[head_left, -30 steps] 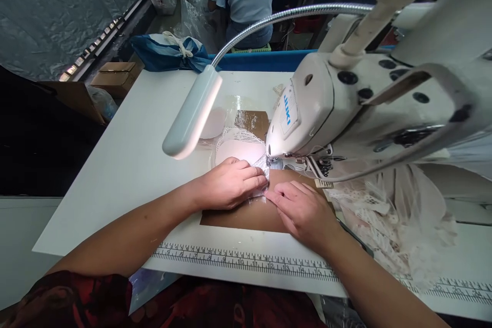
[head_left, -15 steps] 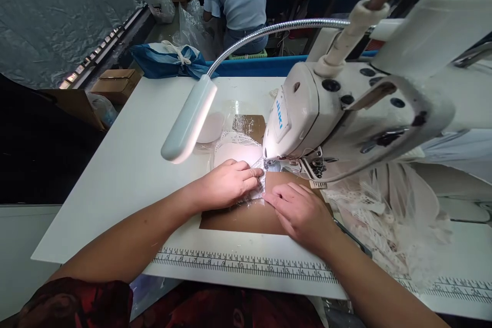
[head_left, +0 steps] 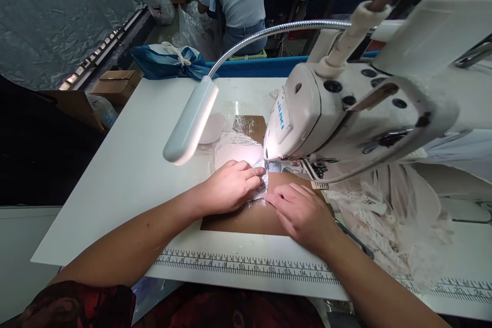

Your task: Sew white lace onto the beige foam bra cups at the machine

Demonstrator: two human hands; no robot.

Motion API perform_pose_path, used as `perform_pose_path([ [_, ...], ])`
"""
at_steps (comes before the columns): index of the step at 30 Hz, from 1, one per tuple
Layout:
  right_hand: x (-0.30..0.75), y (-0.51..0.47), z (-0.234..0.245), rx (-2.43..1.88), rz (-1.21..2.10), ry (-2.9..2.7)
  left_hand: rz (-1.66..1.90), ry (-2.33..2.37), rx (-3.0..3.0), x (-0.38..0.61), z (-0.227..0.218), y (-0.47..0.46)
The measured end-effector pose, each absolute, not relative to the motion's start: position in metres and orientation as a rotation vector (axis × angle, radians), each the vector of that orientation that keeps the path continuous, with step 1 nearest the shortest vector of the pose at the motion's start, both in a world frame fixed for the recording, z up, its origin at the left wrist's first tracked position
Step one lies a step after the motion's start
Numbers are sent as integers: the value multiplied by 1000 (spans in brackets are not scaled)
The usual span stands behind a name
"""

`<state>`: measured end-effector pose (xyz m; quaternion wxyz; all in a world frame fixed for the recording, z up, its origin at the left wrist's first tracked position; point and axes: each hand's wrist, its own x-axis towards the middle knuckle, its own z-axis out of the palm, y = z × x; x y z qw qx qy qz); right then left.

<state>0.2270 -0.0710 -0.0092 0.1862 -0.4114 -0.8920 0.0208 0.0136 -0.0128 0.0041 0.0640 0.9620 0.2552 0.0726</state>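
Note:
A white lace bra cup (head_left: 238, 152) lies under the lit head of the sewing machine (head_left: 295, 113), its lace strip running toward me below the needle area. My left hand (head_left: 230, 188) presses on this lace from the left, fingers together and bent, tips close to the presser foot. At the lace's lower right edge, my right hand (head_left: 303, 212) pinches with thumb and forefinger, the other fingers curled. Both hands rest over a brown sheet (head_left: 246, 220) on the white table. Part of the lace is hidden under my left fingers.
A lamp (head_left: 191, 120) on a bendy metal neck hangs over the table's left side. Lace pieces (head_left: 388, 215) are heaped at right, beside a dark tool (head_left: 355, 240). A printed ruler (head_left: 242, 265) lines the front edge. Ahead sits another person (head_left: 242, 0).
Both hands stay nearly where they were on the lace, and the view shifts very slightly. The person ahead has leaned a little to the left.

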Motion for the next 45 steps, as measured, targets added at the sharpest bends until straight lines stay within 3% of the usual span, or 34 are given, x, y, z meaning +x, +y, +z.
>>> perform_pose_path([
  [15, 228, -66, -12, -1263, -27, -2513, 176, 618, 2972, 5, 0, -4],
  [31, 221, -59, -14, -1531, -261, -2443, 205, 792, 2952, 10, 1, 6],
  [45, 227, -62, -14, -1488, -114, -2425, 201, 962, 2976, 8, 7, 2],
])
